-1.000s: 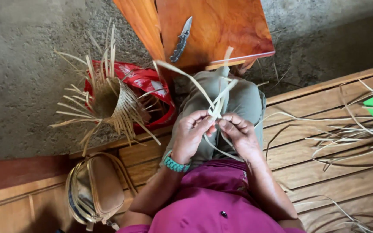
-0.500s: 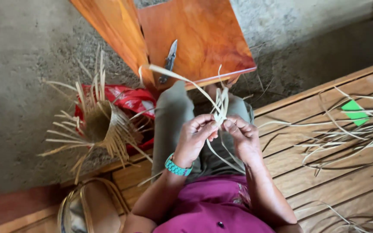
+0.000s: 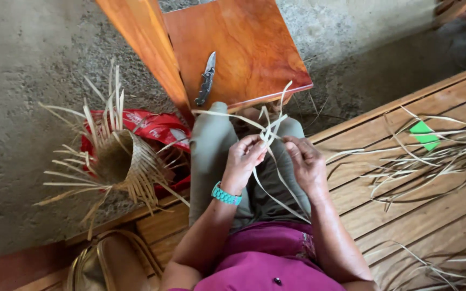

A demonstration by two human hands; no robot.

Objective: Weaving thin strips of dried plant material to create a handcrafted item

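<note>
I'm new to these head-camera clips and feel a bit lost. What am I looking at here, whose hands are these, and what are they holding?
There is no machine: the one picture comes from a camera worn on a person's head, looking down at their own lap. The left hand, with a turquoise bracelet on its wrist, and the right hand hold thin pale strips between their fingers, crossed over one another. The person sits on a wooden plank floor. Loose strips lie to their right. To their left a half-woven basket with loose ends sits against a red bag. Ahead, a folding knife rests on an orange wooden board.
</note>
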